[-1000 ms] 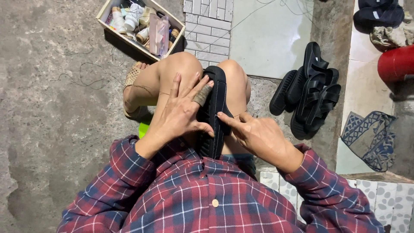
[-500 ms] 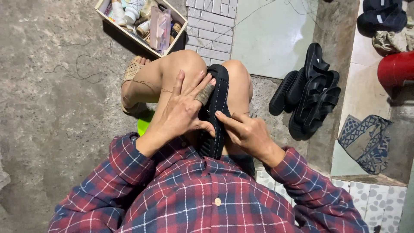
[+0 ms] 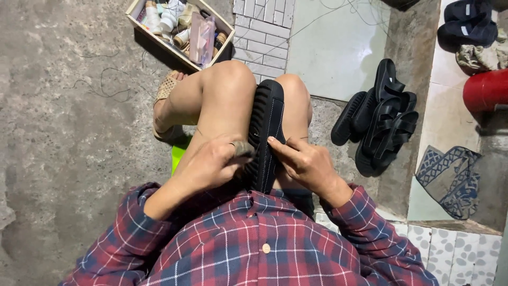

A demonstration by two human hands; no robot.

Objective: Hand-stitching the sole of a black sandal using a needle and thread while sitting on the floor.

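**Sandal clamped between the knees**

The black sandal [image 3: 266,132] stands sole-up, wedged between the knees. The left hand [image 3: 211,164] closes on its near edge; the right hand [image 3: 304,161] presses fingertips along the stitched seam. A firm knee grip and close, even finger pressure should hold the sole steady. Spare sandals [image 3: 381,119] lie right; a supply box [image 3: 180,29] sits ahead.

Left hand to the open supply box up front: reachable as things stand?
Probably not without leaning. The left hand is pressed on the black sandal held between the knees, and the supply box sits on the floor beyond the raised left knee, which stands in the straight path.
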